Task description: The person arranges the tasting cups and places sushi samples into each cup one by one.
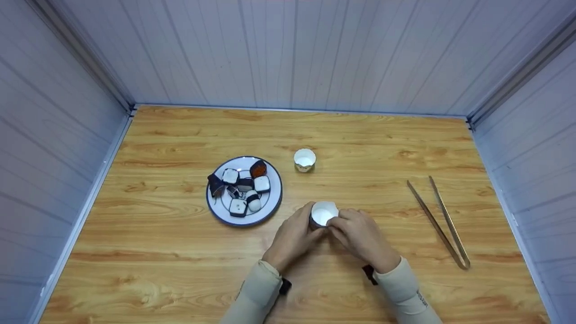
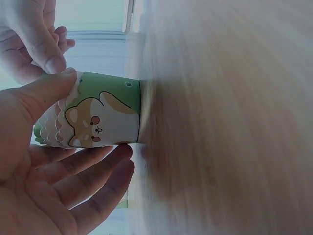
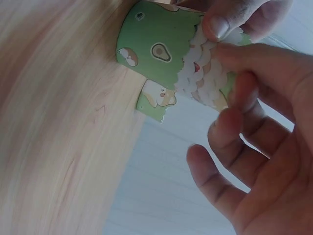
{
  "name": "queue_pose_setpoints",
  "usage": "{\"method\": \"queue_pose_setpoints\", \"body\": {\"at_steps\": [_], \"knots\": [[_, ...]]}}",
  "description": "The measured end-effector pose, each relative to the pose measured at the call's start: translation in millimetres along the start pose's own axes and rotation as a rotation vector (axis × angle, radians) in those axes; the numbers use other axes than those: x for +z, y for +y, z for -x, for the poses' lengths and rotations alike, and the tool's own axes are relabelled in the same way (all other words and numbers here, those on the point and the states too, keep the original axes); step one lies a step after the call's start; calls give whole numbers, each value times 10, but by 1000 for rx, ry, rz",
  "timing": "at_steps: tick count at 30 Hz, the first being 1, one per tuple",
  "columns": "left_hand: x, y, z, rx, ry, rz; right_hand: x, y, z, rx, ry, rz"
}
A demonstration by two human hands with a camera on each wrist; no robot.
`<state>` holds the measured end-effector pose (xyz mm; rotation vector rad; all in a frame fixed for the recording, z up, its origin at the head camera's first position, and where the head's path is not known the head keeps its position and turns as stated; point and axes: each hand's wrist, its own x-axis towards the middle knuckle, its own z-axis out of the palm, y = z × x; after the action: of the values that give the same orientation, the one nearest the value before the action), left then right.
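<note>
Your left hand (image 1: pixel 292 236) grips the nested paper baking cups (image 2: pixel 100 112), upright on the wooden table (image 1: pixel 180 270), right of the blue-rimmed plate (image 1: pixel 270 208). Your right hand (image 1: pixel 363 237) pinches their scalloped rims.

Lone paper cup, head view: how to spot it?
On the wooden table find the blue-rimmed plate. Right of its far side stands the paper cup. It is untouched, unlike the cup stack between the left hand and right hand.

Both sleeves (image 1: pixel 260 290) are pale beige — dark lettering (image 1: pixel 422 299) on the right one — with a black piece (image 1: pixel 369 274) beside each.
</note>
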<state>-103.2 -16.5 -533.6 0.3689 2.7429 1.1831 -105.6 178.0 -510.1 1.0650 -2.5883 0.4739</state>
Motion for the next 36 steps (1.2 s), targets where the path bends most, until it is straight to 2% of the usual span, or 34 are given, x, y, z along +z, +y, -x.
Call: {"method": "queue_pose_setpoints", "body": {"at_steps": [5,10,15,18,22,27,31,36], "knots": [[1,-6,14,29,20,-7,-56,-29,-14,-12,-2,-5],[10,-8,13,48,27,4,-203,-47,-42,-35,71,-45],[12,-5,-8,9,-8,20,-373,2,-125,-38,165,-67],[7,-2,-13,-17,-21,30,-399,103,-203,-26,195,-55],[5,3,-10,-30,-24,26,-313,305,-313,14,186,-29],[6,5,-7,-37,-22,26,-82,595,-484,77,136,0],[2,9,-9,-44,-21,29,108,769,-625,175,66,8],[9,8,1,-25,-4,20,251,891,-764,294,-22,-6]]}}
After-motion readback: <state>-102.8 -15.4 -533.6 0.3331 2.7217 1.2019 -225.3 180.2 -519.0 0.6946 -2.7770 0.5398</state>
